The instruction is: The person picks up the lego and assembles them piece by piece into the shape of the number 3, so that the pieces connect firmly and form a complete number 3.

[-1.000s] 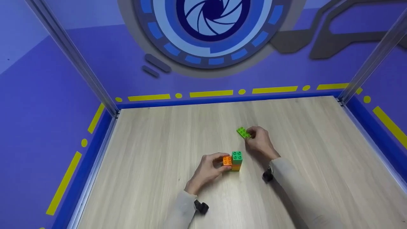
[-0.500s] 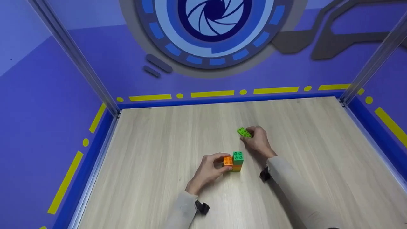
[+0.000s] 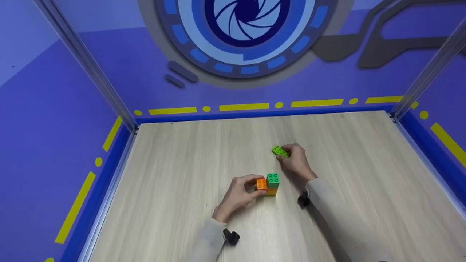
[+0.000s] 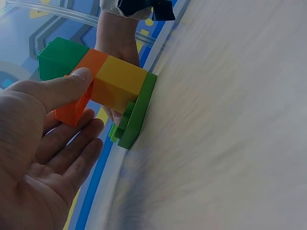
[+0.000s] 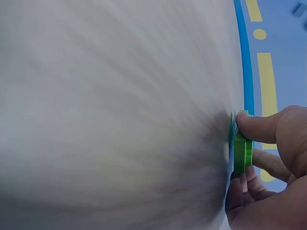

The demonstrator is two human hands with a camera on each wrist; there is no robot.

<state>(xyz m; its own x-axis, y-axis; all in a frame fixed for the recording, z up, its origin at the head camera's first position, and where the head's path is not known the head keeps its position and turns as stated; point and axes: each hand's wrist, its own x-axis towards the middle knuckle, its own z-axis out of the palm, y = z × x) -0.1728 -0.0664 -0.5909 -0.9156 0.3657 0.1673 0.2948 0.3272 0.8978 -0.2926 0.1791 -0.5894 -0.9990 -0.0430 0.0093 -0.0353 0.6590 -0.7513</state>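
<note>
My left hand (image 3: 238, 191) pinches an orange brick (image 3: 261, 184) between thumb and fingers. That brick is part of a small stack on the wooden table, jutting out toward the left hand. A dark green brick (image 3: 273, 179) tops the stack. Below the orange level, the left wrist view shows a yellow brick (image 4: 115, 84) on a flat green base plate (image 4: 140, 115) with studs exposed at one side. Farther back, my right hand (image 3: 296, 160) grips a flat lime-green studded plate (image 3: 278, 150) by its near right end, close over the tabletop. In the right wrist view this plate (image 5: 241, 152) appears edge-on.
The wooden tabletop (image 3: 174, 174) extends around both hands. Blue-purple printed panels (image 3: 225, 94) enclose the back and sides, with metal posts (image 3: 91, 69) at the rear corners. Each wrist carries a black strap-mounted device (image 3: 231, 237).
My right hand and forearm have shifted slightly left, with the thumb a little farther along the lime-green plate. The left hand keeps its grip on the orange brick. The head view has drifted slightly.
</note>
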